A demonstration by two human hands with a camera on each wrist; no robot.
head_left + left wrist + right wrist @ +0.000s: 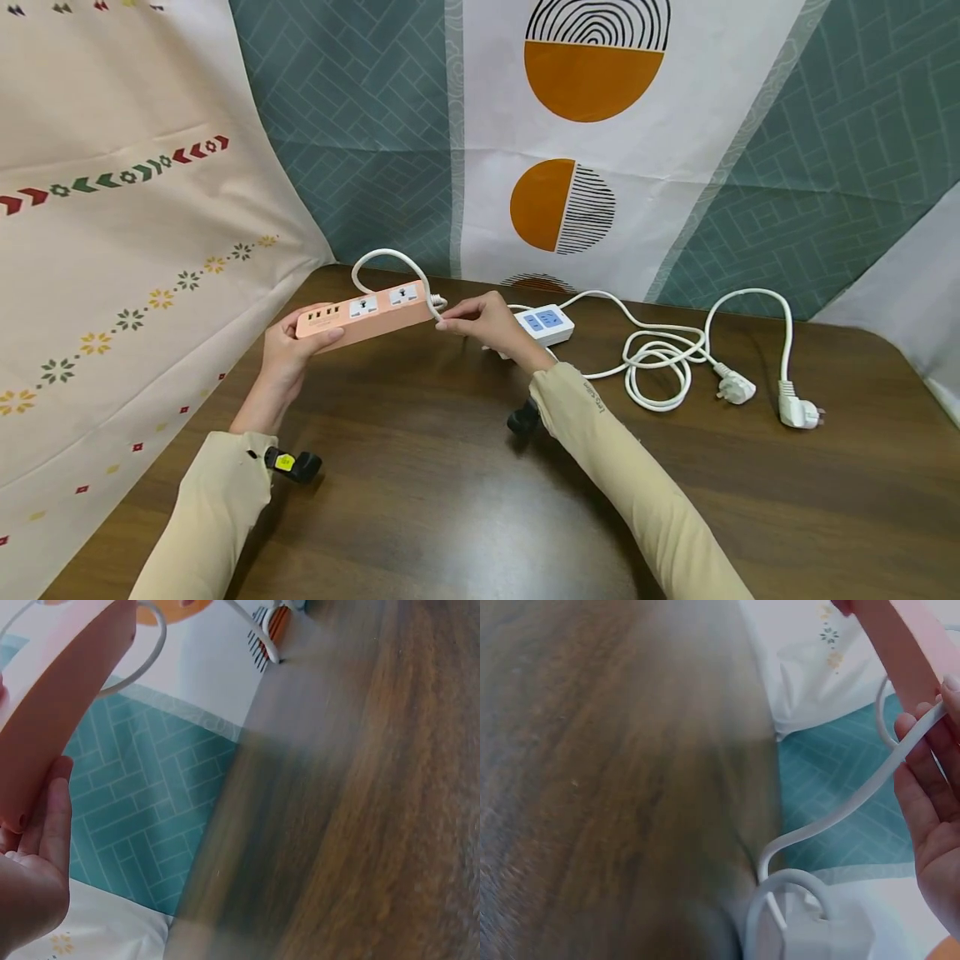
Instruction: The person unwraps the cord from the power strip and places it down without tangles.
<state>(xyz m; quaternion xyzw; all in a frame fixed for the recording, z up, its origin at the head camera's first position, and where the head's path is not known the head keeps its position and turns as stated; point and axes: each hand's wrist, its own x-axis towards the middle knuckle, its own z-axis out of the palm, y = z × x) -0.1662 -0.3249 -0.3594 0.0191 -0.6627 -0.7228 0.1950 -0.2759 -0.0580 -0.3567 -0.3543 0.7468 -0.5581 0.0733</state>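
A pink power strip [386, 312] with two white sockets and several USB ports is raised above the table, slightly tilted. My left hand [288, 346] grips its left end, thumb over the front edge and fingers behind. From the strip's right end a white cord [390, 252] loops up and back down. My right hand [487, 325] pinches this cord [870, 784] between thumb and fingertips, close to the strip's right end. In the left wrist view the fingers [56, 825] support the pink strip [67, 697] from beneath.
Behind my right hand lies a smaller white power strip [551, 333] with blue sockets. Coiled white cord [656, 367] spreads to its right, with two white plugs [735, 387] at the ends. Patterned cloth [360, 142] hangs along the back and left edges of the brown table [420, 483].
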